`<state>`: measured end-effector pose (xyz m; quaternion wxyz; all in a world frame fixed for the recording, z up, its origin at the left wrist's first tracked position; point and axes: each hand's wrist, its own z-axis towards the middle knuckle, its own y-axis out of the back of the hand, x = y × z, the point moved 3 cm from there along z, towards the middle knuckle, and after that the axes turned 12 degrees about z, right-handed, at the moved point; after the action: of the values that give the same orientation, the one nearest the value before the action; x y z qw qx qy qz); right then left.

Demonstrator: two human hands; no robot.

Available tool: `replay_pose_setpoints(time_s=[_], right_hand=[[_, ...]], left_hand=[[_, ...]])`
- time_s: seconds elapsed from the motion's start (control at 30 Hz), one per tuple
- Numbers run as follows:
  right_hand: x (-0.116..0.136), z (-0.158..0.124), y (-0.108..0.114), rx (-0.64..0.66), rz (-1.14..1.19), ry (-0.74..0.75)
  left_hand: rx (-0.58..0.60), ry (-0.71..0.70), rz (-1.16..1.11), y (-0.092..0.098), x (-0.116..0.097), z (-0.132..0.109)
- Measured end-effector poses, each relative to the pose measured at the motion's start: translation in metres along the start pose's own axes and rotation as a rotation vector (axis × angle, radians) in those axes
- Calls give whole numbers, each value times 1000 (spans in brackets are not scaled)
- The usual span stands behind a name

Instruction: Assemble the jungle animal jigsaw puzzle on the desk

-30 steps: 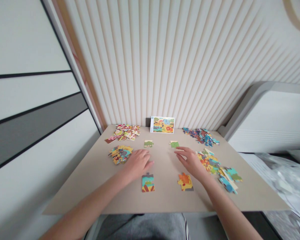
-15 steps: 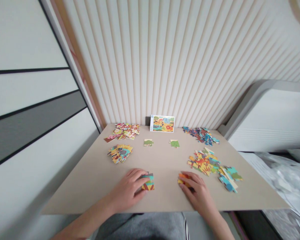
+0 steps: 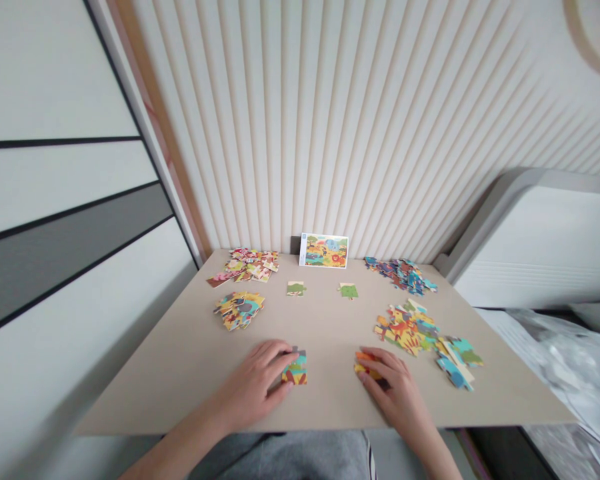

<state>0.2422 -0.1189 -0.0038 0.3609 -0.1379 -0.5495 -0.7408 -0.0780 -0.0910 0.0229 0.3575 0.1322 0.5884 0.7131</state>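
My left hand rests at the table's near side, its thumb and fingers closed on the left edge of a puzzle piece coloured grey, teal, green and yellow. It may be two joined pieces; I cannot tell. To the right, my right hand has its fingers closed over an orange and yellow puzzle piece, which they partly hide. Both pieces lie on the table, a gap between them. Farther back sit two single corner pieces with green treetops, the left one and the right one.
A picture card leans at the ribbed wall. Puzzle piles lie around: pink-red back left, yellow left, dark blue back right, orange-yellow right, with teal pieces beside it. Clear plastic wrap is beyond the table's right edge.
The view has shifted slightly, so the table things appear a little lower. Both hands keep to the same pieces, with hardly any movement.
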Motion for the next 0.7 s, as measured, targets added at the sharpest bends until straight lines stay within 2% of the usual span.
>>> replay_pose_setpoints(time_s=[0.4, 0.7], right_hand=[[5, 1, 3, -16, 34, -2], [11, -4, 8, -166, 168, 0]], left_hand=[[-13, 2, 0, -1, 1, -1], [25, 2, 31, -4, 3, -3]])
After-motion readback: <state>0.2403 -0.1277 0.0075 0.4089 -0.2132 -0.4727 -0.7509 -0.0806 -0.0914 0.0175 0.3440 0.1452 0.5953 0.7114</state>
